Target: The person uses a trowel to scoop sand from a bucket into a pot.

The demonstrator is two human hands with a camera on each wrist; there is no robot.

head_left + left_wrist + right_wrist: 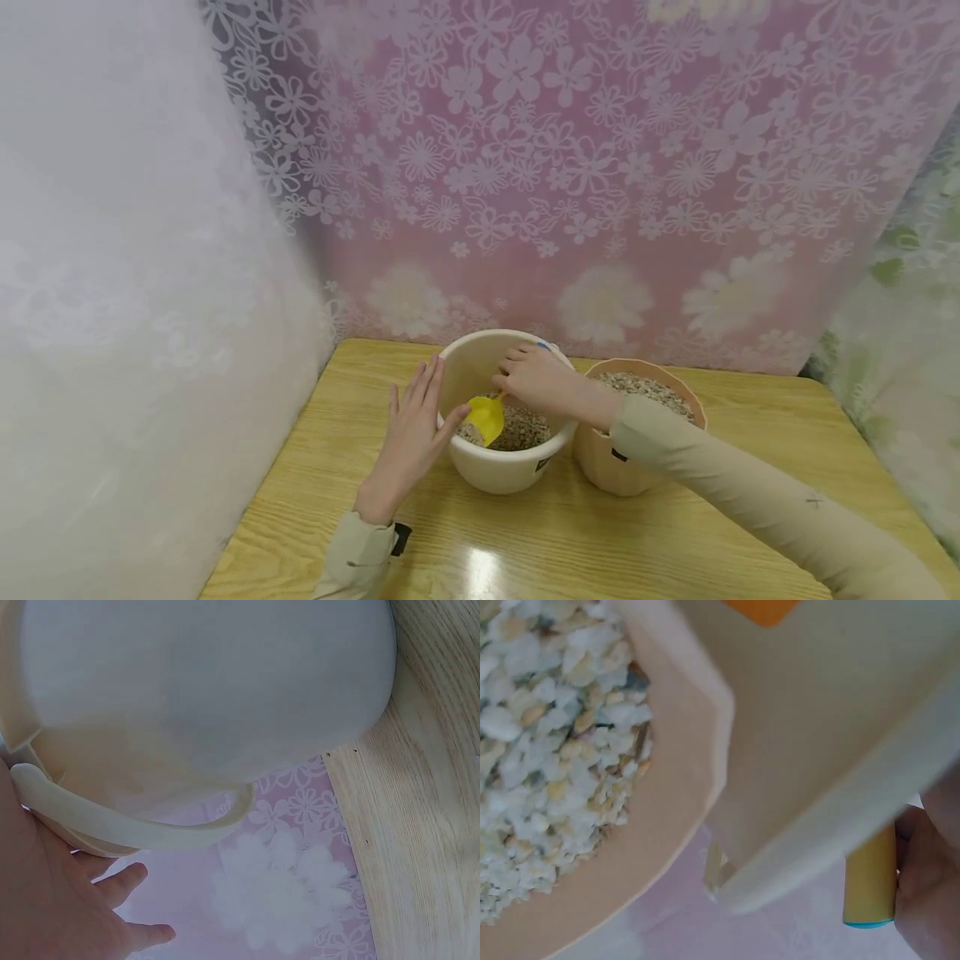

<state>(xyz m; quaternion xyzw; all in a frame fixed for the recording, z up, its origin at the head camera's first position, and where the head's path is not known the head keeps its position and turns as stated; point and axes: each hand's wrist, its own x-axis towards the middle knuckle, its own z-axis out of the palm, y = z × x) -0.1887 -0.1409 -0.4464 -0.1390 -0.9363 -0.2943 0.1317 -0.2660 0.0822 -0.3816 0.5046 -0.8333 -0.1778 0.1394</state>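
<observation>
A white bucket [495,475] with gravel [525,429] in its bottom stands on the table. My right hand [542,382] reaches over its right side and grips a yellow scoop [486,419], whose bowl sits inside against the gravel. In the right wrist view the yellow handle [870,881] with a teal end shows in that hand. My left hand [411,433] lies against the left rim with straight fingers, the thumb over the edge near the scoop. The left wrist view shows it beside the bucket's carrying handle [142,829], fingers spread.
Right of the bucket stands a peach-coloured pot [611,467] filled with pale gravel [648,390], my right forearm passing over it. Both stand on a wood-grain table [337,467]. A pink flowered curtain [525,167] hangs behind, and a white sheet [135,292] at the left.
</observation>
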